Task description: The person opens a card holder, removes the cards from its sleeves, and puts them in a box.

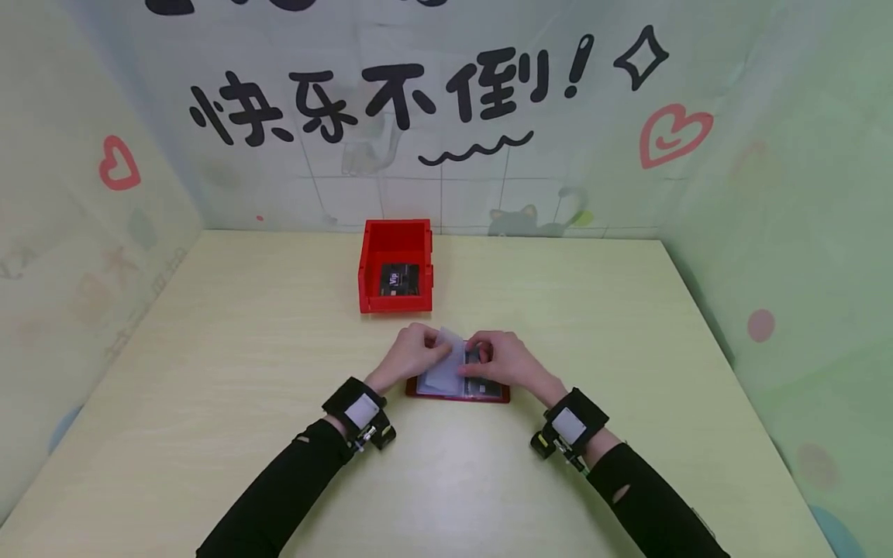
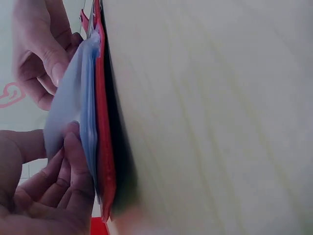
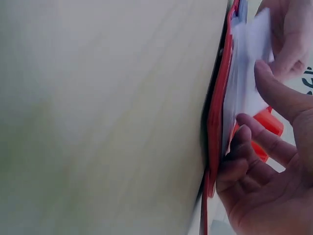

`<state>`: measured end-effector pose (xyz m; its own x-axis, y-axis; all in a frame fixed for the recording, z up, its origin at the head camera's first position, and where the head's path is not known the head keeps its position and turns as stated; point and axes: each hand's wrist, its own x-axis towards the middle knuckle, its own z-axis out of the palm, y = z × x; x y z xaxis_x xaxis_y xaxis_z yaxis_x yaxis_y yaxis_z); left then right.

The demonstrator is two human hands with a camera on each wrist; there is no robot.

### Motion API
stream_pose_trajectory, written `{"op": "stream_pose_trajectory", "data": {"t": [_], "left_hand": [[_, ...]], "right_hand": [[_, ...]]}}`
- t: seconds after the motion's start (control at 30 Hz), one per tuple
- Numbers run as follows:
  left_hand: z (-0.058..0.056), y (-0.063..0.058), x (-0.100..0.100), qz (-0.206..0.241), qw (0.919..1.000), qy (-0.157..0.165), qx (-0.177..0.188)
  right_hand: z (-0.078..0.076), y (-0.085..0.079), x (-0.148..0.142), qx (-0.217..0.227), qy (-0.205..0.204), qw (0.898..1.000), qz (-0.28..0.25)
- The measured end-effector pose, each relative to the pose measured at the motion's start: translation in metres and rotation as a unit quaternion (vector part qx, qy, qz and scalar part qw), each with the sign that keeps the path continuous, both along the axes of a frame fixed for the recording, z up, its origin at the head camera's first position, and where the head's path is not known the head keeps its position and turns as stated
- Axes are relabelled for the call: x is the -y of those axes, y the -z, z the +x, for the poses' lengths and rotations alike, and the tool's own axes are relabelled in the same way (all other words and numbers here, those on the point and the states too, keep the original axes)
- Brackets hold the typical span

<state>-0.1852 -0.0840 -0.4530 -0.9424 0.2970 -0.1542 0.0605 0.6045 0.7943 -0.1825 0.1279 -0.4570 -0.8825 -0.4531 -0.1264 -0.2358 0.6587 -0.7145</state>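
Observation:
An open red card holder (image 1: 505, 394) with clear plastic sleeves lies on the table. My left hand (image 1: 413, 355) pinches a raised translucent sleeve page (image 1: 449, 368) between thumb and fingers; the left wrist view shows this page (image 2: 66, 103) standing away from the other sleeves. Over the holder's right half is my right hand (image 1: 508, 358), its thumb touching the page and its other fingers loosely bent beside the sleeves. Beneath that hand a dark card (image 1: 484, 387) shows through a sleeve, partly covered. From the right wrist, the holder's red cover (image 3: 220, 98) appears edge-on.
Behind the hands stands a red plastic bin (image 1: 395, 304) with dark cards (image 1: 400, 280) inside, the top one marked "Vip". The pale wooden table (image 1: 230, 372) is bordered by printed cloth at the back and both sides.

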Motion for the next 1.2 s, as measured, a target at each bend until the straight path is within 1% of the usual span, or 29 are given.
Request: {"op": "stream_pose_trajectory", "data": {"t": [0.07,0.2,0.37,0.43,0.53,0.6,0.67,0.77,0.83,0.93,1.1,1.2], "left_hand": [[0.0,-0.001,0.001,-0.014,0.9998,-0.001,-0.016],[0.003,-0.004,0.003,-0.049,0.9979,-0.016,-0.04],[0.006,-0.006,0.004,-0.094,0.9936,-0.037,-0.051],[0.007,-0.006,0.003,-0.12,0.9894,-0.039,-0.073],[0.007,-0.007,0.0,-0.157,0.9805,-0.025,-0.116],[0.007,-0.008,-0.003,-0.168,0.9766,0.002,-0.134],[0.007,-0.009,-0.006,-0.155,0.9785,0.035,-0.131],[0.005,-0.01,-0.012,-0.13,0.9822,0.082,-0.109],[0.004,-0.01,-0.014,-0.119,0.9834,0.097,-0.097],[0.002,-0.009,-0.017,-0.116,0.9851,0.097,-0.082],[-0.001,-0.008,-0.02,-0.1,0.9911,0.075,-0.048],[-0.002,-0.008,-0.02,-0.093,0.9928,0.067,-0.034]], "right_hand": [[-0.001,-0.001,-0.003,0.011,0.001,1.0,-0.001],[-0.002,-0.006,-0.012,0.029,0.005,1.0,-0.001],[-0.003,-0.007,-0.023,0.021,-0.005,0.999,0.027],[-0.003,-0.007,-0.025,0.014,-0.013,0.999,0.04],[-0.004,-0.007,-0.025,0.01,-0.016,0.999,0.049],[-0.004,-0.007,-0.025,0.008,-0.013,0.998,0.053],[-0.004,-0.006,-0.025,0.008,-0.008,0.999,0.053],[-0.005,-0.006,-0.025,0.007,-0.005,0.999,0.045],[-0.005,-0.005,-0.025,0.01,-0.003,0.999,0.036],[-0.006,-0.004,-0.026,0.017,-0.002,0.999,0.027],[-0.008,-0.006,-0.03,0.038,-0.002,0.999,0.032],[-0.009,-0.007,-0.031,0.046,-0.003,0.998,0.041]]}}
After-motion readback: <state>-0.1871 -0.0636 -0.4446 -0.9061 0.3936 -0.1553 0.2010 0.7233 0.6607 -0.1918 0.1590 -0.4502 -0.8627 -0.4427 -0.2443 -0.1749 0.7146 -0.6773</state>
